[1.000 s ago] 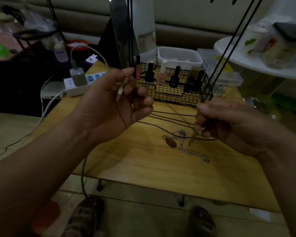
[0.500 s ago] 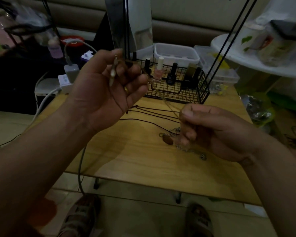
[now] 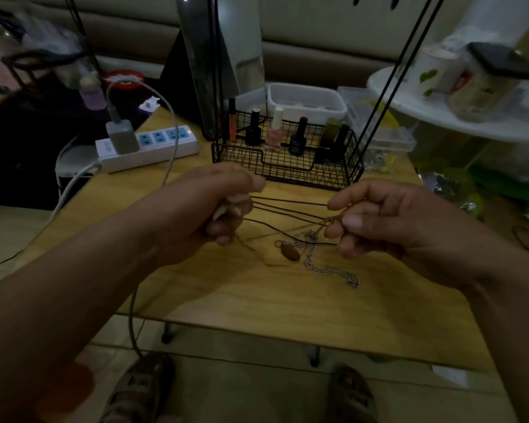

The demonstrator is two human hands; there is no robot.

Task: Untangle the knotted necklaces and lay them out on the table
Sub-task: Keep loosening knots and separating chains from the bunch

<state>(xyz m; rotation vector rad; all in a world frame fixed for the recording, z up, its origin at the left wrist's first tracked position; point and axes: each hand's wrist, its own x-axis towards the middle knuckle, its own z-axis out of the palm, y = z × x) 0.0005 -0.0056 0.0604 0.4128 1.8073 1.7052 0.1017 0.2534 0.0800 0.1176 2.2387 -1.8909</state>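
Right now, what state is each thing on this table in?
left hand, grips pale pendant.
right hand, pinches gold chain.
gold chain, lifted, stretched between both hands.
black cords, lying straight on table.
silver chain, lying loose on table.
charger, plugged into power strip.
nail polish bottles, upright in wire basket.

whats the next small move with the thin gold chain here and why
Probably lower both hands and lay the gold chain on the table: it spans from left hand to right hand, seemingly clear of the dark cords and silver chain.
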